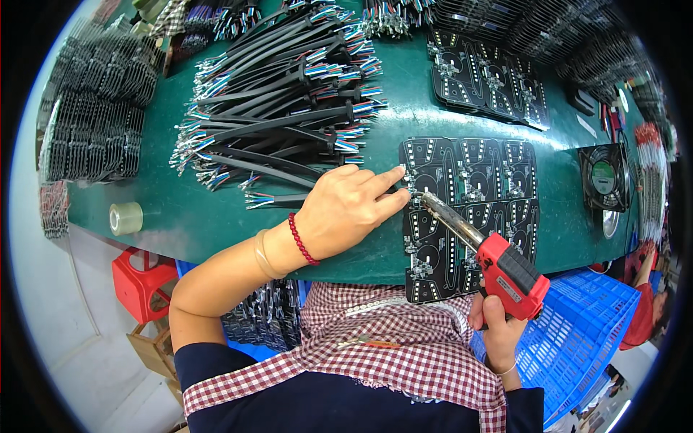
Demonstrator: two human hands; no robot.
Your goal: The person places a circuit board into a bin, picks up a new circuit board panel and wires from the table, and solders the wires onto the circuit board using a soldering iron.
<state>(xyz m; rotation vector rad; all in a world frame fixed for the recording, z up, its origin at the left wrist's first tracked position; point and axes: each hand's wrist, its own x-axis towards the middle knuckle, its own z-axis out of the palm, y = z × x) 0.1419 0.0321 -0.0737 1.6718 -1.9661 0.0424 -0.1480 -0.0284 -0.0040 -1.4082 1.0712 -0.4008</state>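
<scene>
At the near edge of a green table (173,216), a person's two hands work apart above a panel of black circuit boards (476,191) that lies flat and juts over the edge. The left hand (350,206), a red bead bracelet (303,238) on its wrist, reaches to the panel's left side, fingers bent and close together. A black cable with coloured wire ends (278,200) runs beneath it; from where I stand, I cannot tell whether the fingers pinch it. The right hand (502,335) is clamped around the handle of a red and black soldering gun (498,260), whose metal tip points at the panel just beside the left fingertips. Beyond the left hand lies a large heap of black cables (289,108). Past the panel sits a stack of similar boards (487,79); to its right stands a square black fan (605,177). Far left, a roll of clear tape (126,218) rests near the edge. Below the table are a blue plastic crate (577,317), at right, and a red stool (141,285), at left.
</scene>
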